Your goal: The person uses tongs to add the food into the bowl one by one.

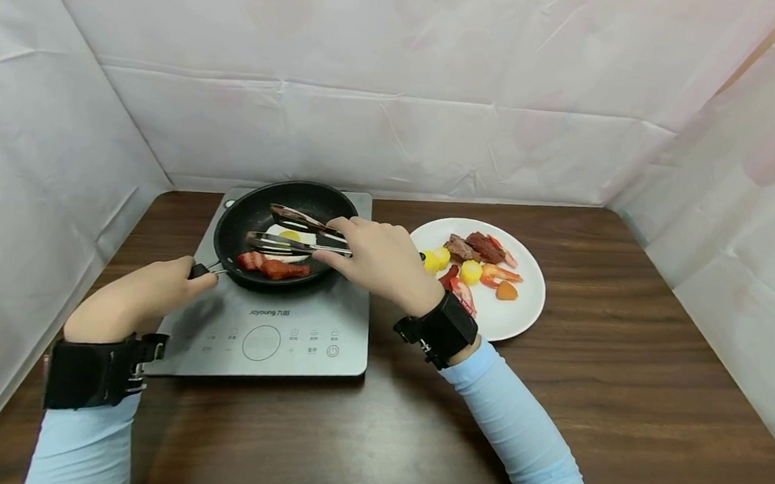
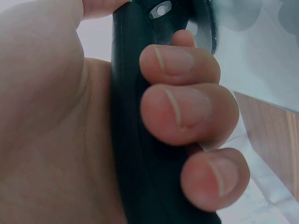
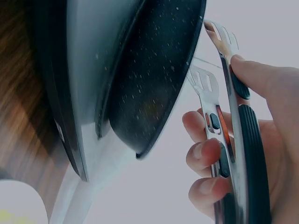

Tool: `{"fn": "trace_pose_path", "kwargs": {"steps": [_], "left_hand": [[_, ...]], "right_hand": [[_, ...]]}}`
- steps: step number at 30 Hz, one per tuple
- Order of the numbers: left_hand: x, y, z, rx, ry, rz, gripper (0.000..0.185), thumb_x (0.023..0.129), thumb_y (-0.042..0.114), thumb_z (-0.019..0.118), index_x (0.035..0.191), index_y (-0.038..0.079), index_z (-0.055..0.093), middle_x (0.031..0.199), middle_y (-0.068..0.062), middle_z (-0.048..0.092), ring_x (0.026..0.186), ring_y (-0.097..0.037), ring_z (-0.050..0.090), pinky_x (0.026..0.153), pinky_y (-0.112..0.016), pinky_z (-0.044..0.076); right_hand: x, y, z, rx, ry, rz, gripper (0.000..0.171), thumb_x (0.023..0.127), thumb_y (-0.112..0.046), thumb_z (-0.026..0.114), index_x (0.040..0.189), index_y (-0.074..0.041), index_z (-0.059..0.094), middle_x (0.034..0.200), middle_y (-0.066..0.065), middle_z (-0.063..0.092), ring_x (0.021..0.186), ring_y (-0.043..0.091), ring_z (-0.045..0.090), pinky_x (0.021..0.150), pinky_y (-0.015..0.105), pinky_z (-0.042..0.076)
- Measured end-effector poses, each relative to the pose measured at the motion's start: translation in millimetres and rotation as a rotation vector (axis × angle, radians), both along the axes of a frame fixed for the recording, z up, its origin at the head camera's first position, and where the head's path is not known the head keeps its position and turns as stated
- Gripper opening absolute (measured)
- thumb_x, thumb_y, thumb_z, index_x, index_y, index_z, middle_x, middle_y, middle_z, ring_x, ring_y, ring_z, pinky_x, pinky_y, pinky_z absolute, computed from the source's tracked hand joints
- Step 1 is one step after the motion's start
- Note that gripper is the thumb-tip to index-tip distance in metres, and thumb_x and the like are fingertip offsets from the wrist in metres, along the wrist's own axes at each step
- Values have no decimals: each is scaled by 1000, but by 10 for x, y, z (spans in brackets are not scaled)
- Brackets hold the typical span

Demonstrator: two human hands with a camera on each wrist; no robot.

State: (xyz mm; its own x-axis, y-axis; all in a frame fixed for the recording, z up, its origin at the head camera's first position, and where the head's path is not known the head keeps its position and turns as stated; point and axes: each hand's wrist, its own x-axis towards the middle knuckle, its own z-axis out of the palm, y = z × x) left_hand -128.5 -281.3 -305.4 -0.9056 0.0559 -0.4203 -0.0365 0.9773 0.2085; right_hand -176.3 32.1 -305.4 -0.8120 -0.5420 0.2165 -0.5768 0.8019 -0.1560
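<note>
A black frying pan (image 1: 242, 222) sits on a grey induction cooktop (image 1: 269, 323). In it lie a fried egg (image 1: 292, 237) and reddish bacon pieces (image 1: 273, 267). My left hand (image 1: 140, 297) grips the pan's black handle (image 2: 140, 154), fingers (image 2: 187, 112) curled round it. My right hand (image 1: 376, 260) holds metal tongs (image 1: 291, 232) with their arms spread apart over the egg; nothing shows between the tips. The right wrist view shows the tongs (image 3: 233, 116) beside the pan's underside (image 3: 154, 79).
A white plate (image 1: 516, 316) to the right of the cooktop carries meat pieces, yellow chunks and red-orange slices. The dark wooden table (image 1: 551, 400) is walled by white sheeting at the back and both sides.
</note>
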Motion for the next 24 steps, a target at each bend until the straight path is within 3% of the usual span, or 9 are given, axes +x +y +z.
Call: {"fn": "trace_pose_path", "kwargs": {"steps": [9, 14, 19, 22, 24], "left_hand": [[-12, -16, -4, -5, -4, -5, 78, 105, 43, 32, 139, -27, 29, 130, -48, 51, 112, -52, 60, 92, -63, 50], [-18, -22, -7, 0, -3, -14, 78, 105, 43, 32, 138, -28, 30, 129, -48, 51, 111, -52, 60, 92, -63, 50], [-11, -23, -6, 2, 1, -18, 79, 105, 44, 32, 139, -28, 29, 131, -49, 49, 116, -56, 58, 94, -64, 50], [-17, -24, -5, 1, -2, -13, 81, 105, 45, 32, 139, -28, 28, 131, -49, 49, 114, -56, 59, 92, -62, 51], [-17, -29, 1, -6, -5, -21, 81, 105, 44, 31, 140, -29, 26, 133, -50, 47, 117, -58, 57, 95, -64, 50]], "right_hand": [[17, 199, 99, -7, -31, -32, 61, 98, -62, 54, 144, -22, 57, 129, -3, 70, 104, 15, 71, 76, 38, 57], [27, 355, 138, 3, -13, -43, 60, 98, -62, 54, 141, -21, 59, 125, -3, 70, 103, 16, 72, 74, 40, 57], [19, 541, 128, 2, -29, -63, 61, 98, -63, 53, 141, -21, 59, 132, -3, 69, 109, 17, 71, 77, 41, 57], [26, 670, 115, -7, -60, -81, 58, 98, -61, 54, 139, -21, 59, 129, -4, 69, 105, 17, 72, 75, 41, 56], [31, 759, 103, -10, -76, -100, 56, 99, -60, 55, 139, -20, 59, 123, -3, 70, 93, 16, 72, 72, 40, 55]]}}
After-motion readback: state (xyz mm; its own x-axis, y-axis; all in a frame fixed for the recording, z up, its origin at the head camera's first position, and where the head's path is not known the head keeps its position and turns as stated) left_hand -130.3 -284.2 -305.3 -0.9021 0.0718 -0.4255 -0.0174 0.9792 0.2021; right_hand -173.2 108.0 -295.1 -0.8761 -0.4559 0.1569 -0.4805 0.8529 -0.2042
